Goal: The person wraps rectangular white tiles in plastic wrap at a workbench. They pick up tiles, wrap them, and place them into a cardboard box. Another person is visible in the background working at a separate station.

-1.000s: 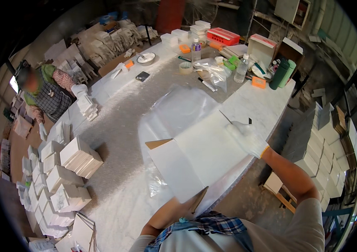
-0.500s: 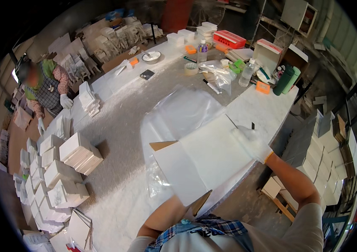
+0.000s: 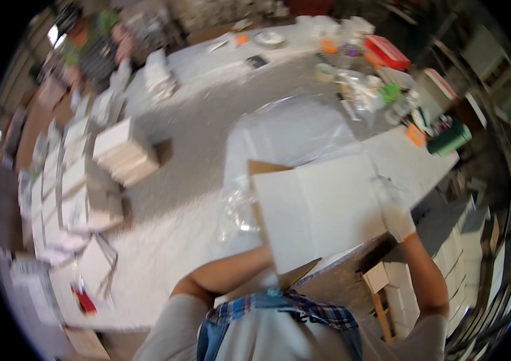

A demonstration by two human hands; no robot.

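Note:
A white cardboard box (image 3: 327,204) with brown inner sides is held tilted over the near table edge, its end flaps standing out. My right hand (image 3: 395,210), in a white glove, grips the box's right side; motion blurs its fingers. My left forearm (image 3: 228,274) reaches up to the box's lower left, and the box hides that hand. Just beyond the box, a clear plastic bag (image 3: 291,129) lies spread on the table, with its crumpled part (image 3: 237,210) beside the box's left edge.
Stacks of white tiles or boxes (image 3: 90,204) stand at the left. Across the dusty table (image 3: 201,132) a co-worker (image 3: 96,51) in gloves handles white pieces. At the far right are a red box (image 3: 386,52), a green cylinder (image 3: 449,139) and an orange item (image 3: 415,135). More stacked boxes (image 3: 400,289) stand below right.
The view has swung, so the table and its things sit higher, mostly further right. The box has shifted and tilted in my hold, showing more brown at its left edge. My right hand stays on its right side.

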